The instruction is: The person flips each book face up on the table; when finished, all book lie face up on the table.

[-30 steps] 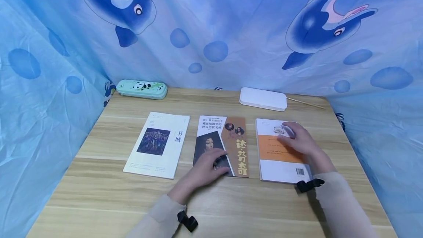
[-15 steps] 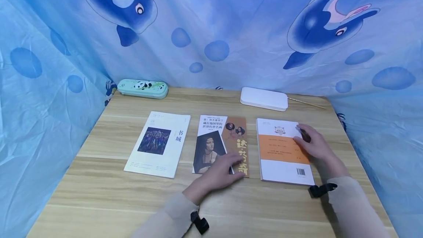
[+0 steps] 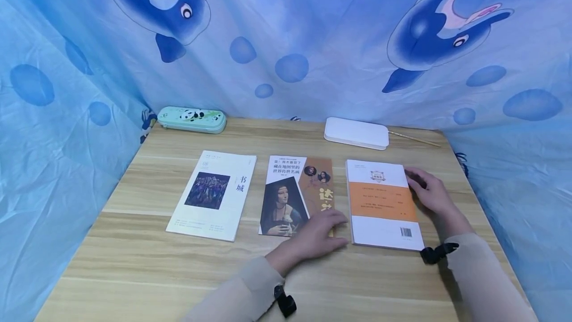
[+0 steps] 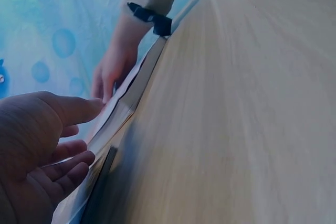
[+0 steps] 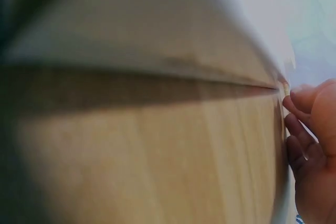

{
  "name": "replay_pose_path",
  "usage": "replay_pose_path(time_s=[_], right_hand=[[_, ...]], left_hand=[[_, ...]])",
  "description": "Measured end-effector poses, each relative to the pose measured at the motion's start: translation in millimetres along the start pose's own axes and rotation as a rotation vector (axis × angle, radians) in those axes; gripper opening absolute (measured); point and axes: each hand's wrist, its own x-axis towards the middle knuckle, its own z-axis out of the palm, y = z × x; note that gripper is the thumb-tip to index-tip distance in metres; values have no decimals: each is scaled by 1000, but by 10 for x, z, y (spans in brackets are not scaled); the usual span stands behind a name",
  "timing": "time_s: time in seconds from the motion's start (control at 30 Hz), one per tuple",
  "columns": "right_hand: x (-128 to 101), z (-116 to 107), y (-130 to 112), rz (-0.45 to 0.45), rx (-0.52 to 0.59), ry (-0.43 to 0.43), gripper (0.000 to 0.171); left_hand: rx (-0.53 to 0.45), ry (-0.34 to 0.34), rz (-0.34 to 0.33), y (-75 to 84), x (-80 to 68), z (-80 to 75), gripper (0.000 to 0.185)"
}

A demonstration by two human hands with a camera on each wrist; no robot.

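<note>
Home study corner: wooden desk (image 3: 134,262), dolphin-print curtain (image 3: 313,39), pencil case (image 3: 191,120).

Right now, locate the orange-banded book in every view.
Head: orange-banded book lies right of centre, right hand at its right edge.
Left wrist: its edge runs diagonally, upper left.
Right wrist: blurred pale edge along the top.
Shared landmark: the wooden table.

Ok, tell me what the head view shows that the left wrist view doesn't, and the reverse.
Only the head view shows all three covers: the white magazine, the Da Vinci book and the orange-banded book, plus the panda pencil case and white box. Only the left wrist view shows the orange-banded book's page edge from table level. Both show the left hand lying flat with straight fingers, the right hand at that book's right edge, and the wooden table.
</note>
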Motion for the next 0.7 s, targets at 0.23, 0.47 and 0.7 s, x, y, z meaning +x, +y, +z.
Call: replay_pose_path(time_s=[0.23,0.47,0.7], right_hand=[[44,-130,50,-28,96,-114,49],[65,-219,107,-115,-32,-125,43],[104,-110,145,-64,-42,13,43]], left_hand=[[32,-3,-1,34,53,109,51],[26,-1,4,42,70,128,50],[45,-7,-14,63,91,163,49]])
